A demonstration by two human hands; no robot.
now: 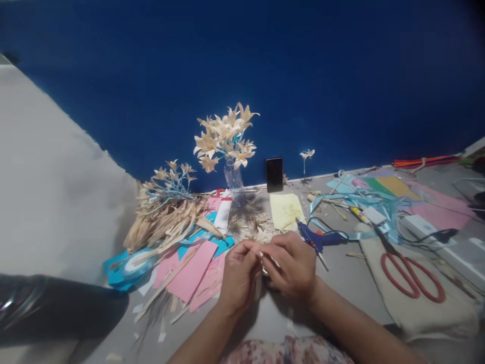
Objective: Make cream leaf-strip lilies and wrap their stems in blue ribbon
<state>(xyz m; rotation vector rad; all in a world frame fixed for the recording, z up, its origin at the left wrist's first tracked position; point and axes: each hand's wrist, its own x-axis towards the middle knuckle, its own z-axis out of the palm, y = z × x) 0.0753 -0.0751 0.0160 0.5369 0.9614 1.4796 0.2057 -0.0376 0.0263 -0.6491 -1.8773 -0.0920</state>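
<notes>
Flowers with pale petals and light blue stems (170,184) are lying on a heap of dry husks (162,226), left of the clear vase (233,178). Nearer you than the vase, also to its left, pink sheets (194,270) are overlapping blue ones. The vase itself is holding a full bouquet (227,132) and looking top-heavy, so a careless knock would be risking a tip-over.

On your side of the vase, slightly to its right, your left hand (240,270) is pinching what is looking like a small pale piece (261,254) between thumb and fingertips. Your right hand (291,263) is meeting it there, its fingertips pressing on the same piece, while your fingers are hiding most of it. If it is as dry as the husks, squeezing or twisting hard would be inviting a crack.

Right of the vase, a dark phone (274,175) is standing upright. Nearer you on that side, a blue glue gun (318,238) is lying near your right hand; its heat isn't showing, but an outward swing would be risking a burn. Farther right of the vase, light blue ribbon (390,217) is sprawling among dark cords, inviting snags, and red-handled scissors (413,275) are resting on pale cloth (420,316).
</notes>
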